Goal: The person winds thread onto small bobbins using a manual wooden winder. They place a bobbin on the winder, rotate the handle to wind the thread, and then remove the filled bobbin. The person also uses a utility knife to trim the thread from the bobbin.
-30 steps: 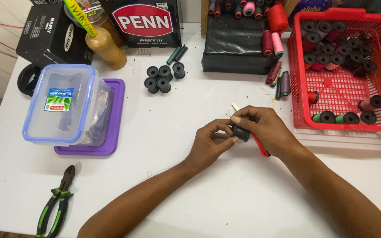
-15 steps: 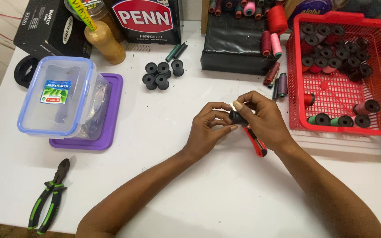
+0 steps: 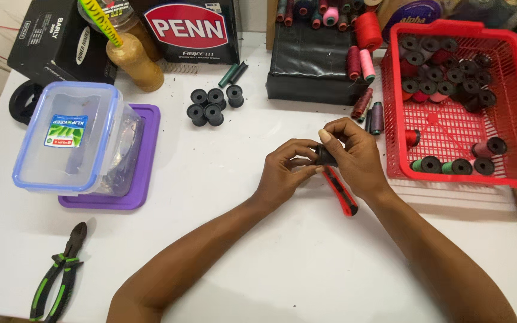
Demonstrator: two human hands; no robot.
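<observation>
Both of my hands meet at the middle of the white table (image 3: 222,251) around a small black spool (image 3: 324,156). My left hand (image 3: 286,170) pinches the spool from the left with thumb and fingers. My right hand (image 3: 354,157) curls over it from the right and also holds a red utility knife (image 3: 340,191), whose handle sticks out below the palm toward me. The knife's blade end is hidden behind my fingers.
A red basket (image 3: 513,143) of thread spools stands at the right. Several empty black spools (image 3: 212,105) sit at the back centre. At the left are a clear lidded box (image 3: 70,137) on a purple lid (image 3: 145,173), and green-handled pliers (image 3: 58,275). Boxes and thread cones line the back.
Both hands have shifted slightly toward the back of the table with the spool and knife. The white blade tip seen earlier above my fingers is now hidden.
</observation>
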